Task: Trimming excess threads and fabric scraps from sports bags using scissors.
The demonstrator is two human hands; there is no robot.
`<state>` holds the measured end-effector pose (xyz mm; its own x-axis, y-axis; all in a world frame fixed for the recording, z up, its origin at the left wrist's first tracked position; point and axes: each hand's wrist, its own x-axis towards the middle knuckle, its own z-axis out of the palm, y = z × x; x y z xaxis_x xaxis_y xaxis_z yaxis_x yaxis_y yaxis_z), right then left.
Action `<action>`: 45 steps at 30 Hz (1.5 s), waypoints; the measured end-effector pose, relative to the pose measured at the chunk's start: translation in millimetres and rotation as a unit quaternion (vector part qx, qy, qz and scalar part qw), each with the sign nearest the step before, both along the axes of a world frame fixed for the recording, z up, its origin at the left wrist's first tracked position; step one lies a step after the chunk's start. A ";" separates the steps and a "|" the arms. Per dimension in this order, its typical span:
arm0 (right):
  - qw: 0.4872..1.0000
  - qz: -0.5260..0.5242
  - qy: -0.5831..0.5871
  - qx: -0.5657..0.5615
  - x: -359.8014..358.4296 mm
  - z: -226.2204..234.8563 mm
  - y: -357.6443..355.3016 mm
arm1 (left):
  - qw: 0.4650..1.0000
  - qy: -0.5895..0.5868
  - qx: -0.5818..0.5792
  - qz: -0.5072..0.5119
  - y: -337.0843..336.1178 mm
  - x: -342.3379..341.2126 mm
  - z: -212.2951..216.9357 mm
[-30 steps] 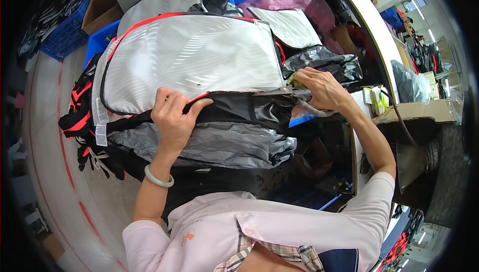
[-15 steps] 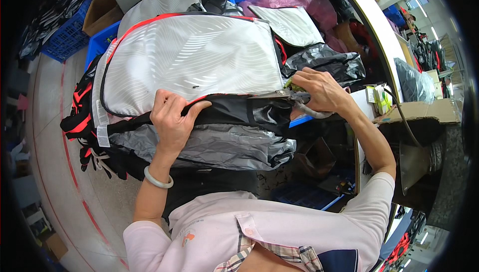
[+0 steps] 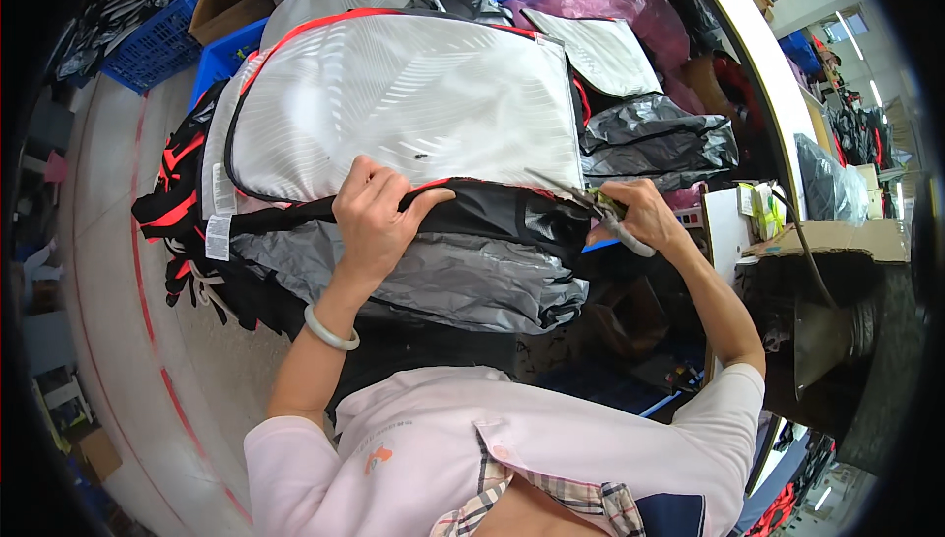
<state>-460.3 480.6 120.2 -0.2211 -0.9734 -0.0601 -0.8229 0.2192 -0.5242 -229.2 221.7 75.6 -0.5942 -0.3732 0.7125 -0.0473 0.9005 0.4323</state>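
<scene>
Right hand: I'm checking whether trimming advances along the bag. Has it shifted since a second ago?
Cannot tell: the right hand with small scissors sits at the same corner of the white bag panel.

The left hand [image 3: 374,217] lies palm down, fingers curled over toward one o'clock, thumb spread toward three. Its forearm runs down toward seven o'clock, wrist straight. The right hand [image 3: 645,217] is closed in a fist pointing toward nine o'clock, its forearm bent down toward five o'clock.

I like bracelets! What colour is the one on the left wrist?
The bracelet is pale whitish-green, seen best in the head view.
</scene>
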 end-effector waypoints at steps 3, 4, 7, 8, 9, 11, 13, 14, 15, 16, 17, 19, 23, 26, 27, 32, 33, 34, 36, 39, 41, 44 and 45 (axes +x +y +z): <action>0.994 -0.098 -0.014 -0.044 -2.8 -5.3 2.8 | 0.997 -0.061 -0.004 -0.040 -1.9 9.5 1.8; 0.990 -0.122 -0.044 -0.063 -2.9 -7.1 1.0 | 0.999 -0.041 -0.016 -0.030 -6.3 16.8 3.8; 0.962 -0.190 -0.134 -0.142 8.8 -6.8 -12.0 | 0.987 -0.115 -0.090 -0.062 -38.8 62.4 17.5; 0.953 -0.212 -0.164 -0.142 17.2 -5.2 -20.4 | 0.985 -0.140 -0.092 -0.044 -54.2 81.0 22.4; 0.952 -0.215 -0.168 -0.136 26.4 -1.7 -30.4 | 0.983 -0.143 -0.118 -0.022 -67.8 94.4 25.9; 0.957 -0.123 -0.183 -0.187 55.9 2.5 -60.1 | 0.988 -0.095 -0.119 -0.038 -83.9 106.3 29.7; 0.963 -0.045 -0.156 -0.217 92.7 2.9 -105.0 | 0.985 -0.150 -0.062 -0.056 -87.2 106.1 36.9; 0.960 -0.008 -0.147 -0.237 110.2 3.8 -128.5 | 0.982 -0.175 0.002 -0.076 -81.9 98.7 40.7; 0.965 -0.009 -0.153 -0.211 125.2 7.6 -146.6 | 0.978 -0.191 0.036 -0.075 -77.6 95.7 49.7; 0.968 -0.001 -0.161 -0.195 136.5 13.2 -157.0 | 0.977 -0.190 0.023 -0.094 -70.9 90.1 59.1; 0.970 -0.019 -0.153 -0.185 141.7 21.3 -156.6 | 0.976 -0.173 0.040 -0.126 -61.1 84.7 68.6; 0.963 -0.034 -0.188 -0.192 147.3 35.2 -152.0 | 0.973 -0.150 0.058 -0.166 -48.8 77.2 87.5; 0.938 -0.100 -0.251 -0.215 149.4 43.7 -119.9 | 0.961 -0.181 0.046 -0.206 -45.8 72.2 98.7; 0.939 -0.106 -0.251 -0.209 150.9 30.4 -120.4 | 0.945 -0.247 0.049 -0.211 -55.4 74.8 85.6; 0.942 -0.106 -0.249 -0.200 151.5 25.8 -123.5 | 0.947 -0.247 0.045 -0.201 -57.6 77.3 80.8; 0.944 -0.076 -0.256 -0.193 153.5 24.1 -142.5 | 0.964 -0.222 0.082 -0.120 -49.1 82.0 72.5; 0.947 -0.065 -0.253 -0.189 154.5 26.1 -147.1 | 0.967 -0.192 0.104 -0.133 -45.1 80.4 73.9; 0.947 -0.038 -0.239 -0.211 155.7 27.9 -151.2 | 0.959 -0.223 0.115 -0.132 -43.0 79.0 76.2; 0.953 -0.046 -0.217 -0.207 160.3 29.4 -157.0 | 0.955 -0.214 0.133 -0.154 -42.5 76.9 81.0; 0.935 -0.077 -0.230 -0.259 169.0 26.0 -159.1 | 0.931 -0.313 0.092 -0.163 -56.5 80.2 86.7; 0.940 -0.067 -0.202 -0.266 176.4 21.3 -157.3 | 0.911 -0.347 0.117 -0.193 -71.2 84.3 87.7; 0.949 -0.059 -0.127 -0.282 185.2 17.3 -155.7 | 0.914 -0.353 0.096 -0.177 -83.9 88.8 85.8; 0.946 -0.077 -0.145 -0.280 186.8 17.2 -155.8 | 0.908 -0.347 0.137 -0.190 -82.8 89.4 84.2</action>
